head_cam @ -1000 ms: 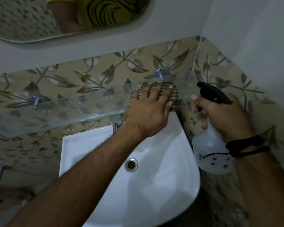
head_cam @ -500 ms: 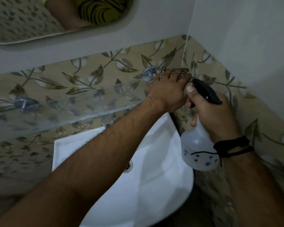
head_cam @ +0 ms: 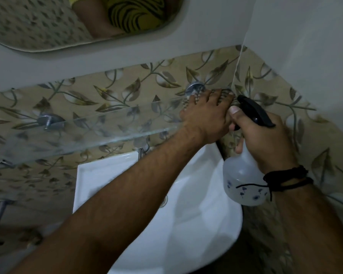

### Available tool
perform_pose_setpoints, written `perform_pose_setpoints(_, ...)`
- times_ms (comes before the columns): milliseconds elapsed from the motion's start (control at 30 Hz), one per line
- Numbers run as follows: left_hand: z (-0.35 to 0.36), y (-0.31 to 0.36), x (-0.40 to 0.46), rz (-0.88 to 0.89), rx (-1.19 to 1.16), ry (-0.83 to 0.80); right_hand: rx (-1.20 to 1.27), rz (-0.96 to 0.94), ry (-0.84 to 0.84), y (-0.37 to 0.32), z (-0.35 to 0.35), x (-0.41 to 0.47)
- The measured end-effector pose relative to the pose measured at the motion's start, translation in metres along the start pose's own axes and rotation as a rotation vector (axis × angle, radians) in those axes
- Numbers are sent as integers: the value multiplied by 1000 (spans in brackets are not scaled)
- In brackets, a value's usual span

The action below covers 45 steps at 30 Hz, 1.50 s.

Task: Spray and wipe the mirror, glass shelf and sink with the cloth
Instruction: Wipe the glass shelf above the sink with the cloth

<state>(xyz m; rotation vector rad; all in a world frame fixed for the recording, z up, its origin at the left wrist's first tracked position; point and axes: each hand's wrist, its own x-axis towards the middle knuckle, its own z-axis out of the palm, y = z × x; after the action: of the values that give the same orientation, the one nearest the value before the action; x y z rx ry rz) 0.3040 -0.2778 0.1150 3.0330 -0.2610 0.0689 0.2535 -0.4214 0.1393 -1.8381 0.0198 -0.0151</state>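
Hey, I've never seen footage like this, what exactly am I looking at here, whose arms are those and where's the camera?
There is no machine here. The picture comes from one wide-angle camera worn on a person's head, looking forward and down, so the two arms reaching in from the bottom are the wearer's own.

The left hand lies flat with spread fingers on a striped cloth, pressing it onto the right end of a glass shelf fixed to a leaf-patterned tiled wall. Most of the cloth is hidden under the hand.

The right hand grips a translucent spray bottle with a black trigger head; a black cord is wound round that wrist.

Below the shelf sits a white sink. At top left is the lower edge of a mirror, reflecting part of the person's yellow patterned top.
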Motion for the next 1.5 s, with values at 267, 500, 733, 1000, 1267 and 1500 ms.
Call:
perform_pose_setpoints(267,12,-40,-42,97,110,150,19,-26,-13,-5,15,1)
perform_pose_setpoints(500,12,-66,-66,69,128,201,37,-10,-101,-9,38,-1)
perform_pose_setpoints(733,11,-74,-85,12,122,234,-10,54,-211,-3,60,-7)
perform_pose_setpoints(1000,10,-88,-104,-23,155,193,-44,29,-219,-7,69,-10)
perform_pose_setpoints(1267,0,-137,-158,-250,115,184,-14,-19,-358,-21,109,-20)
perform_pose_setpoints(1500,-14,-199,-217,-340,102,224,8,-38,-447,-29,143,-31)
